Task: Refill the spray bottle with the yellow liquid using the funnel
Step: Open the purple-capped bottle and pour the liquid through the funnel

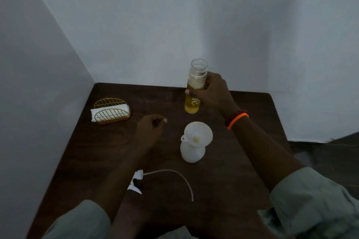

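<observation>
A white spray bottle (192, 152) stands in the middle of the dark table, and a white funnel (198, 134) sits in its neck. Behind it, a clear, uncapped bottle of yellow liquid (194, 91) stands upright. My right hand (212, 92) is wrapped around its middle. My left hand (150, 128) hovers over the table to the left of the funnel, fingers curled into a loose fist with nothing in it. The spray head with its long curved tube (139, 179) lies near the front, partly hidden under my left forearm.
A gold wire holder with white napkins (110, 111) stands at the back left of the dark wooden table (242, 161). Pale walls meet in a corner behind the table. Its right edge drops off to the floor.
</observation>
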### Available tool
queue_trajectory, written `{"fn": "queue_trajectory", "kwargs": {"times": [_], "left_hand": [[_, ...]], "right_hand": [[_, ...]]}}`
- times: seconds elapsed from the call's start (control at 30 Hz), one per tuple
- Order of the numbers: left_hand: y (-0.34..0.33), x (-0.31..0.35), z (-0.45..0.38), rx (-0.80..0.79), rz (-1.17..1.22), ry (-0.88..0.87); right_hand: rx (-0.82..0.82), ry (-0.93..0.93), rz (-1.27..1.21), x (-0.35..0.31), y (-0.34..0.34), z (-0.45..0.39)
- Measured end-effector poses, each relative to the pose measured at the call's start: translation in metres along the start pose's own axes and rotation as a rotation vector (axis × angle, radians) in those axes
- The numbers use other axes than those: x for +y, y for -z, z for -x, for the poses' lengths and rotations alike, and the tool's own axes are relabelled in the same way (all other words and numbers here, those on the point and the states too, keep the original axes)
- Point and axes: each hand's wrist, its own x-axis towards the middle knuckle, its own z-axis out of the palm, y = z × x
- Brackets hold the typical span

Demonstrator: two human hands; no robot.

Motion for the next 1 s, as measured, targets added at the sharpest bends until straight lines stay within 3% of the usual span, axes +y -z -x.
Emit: {"fn": "queue_trajectory", "kwargs": {"times": [0.13,0.33,1.0], "left_hand": [[0.007,0.033,0.019,-0.175,0.137,-0.045],[0.0,0.048,0.033,-0.356,0.048,-0.081],[-0.005,0.045,0.03,-0.397,0.12,-0.075]], "right_hand": [[0.058,0.023,0.036,0.002,0.025,0.013],[0.126,0.036,0.089,0.018,0.056,0.043],[-0.08,0.102,0.391,0.063,0.053,0.111]]}}
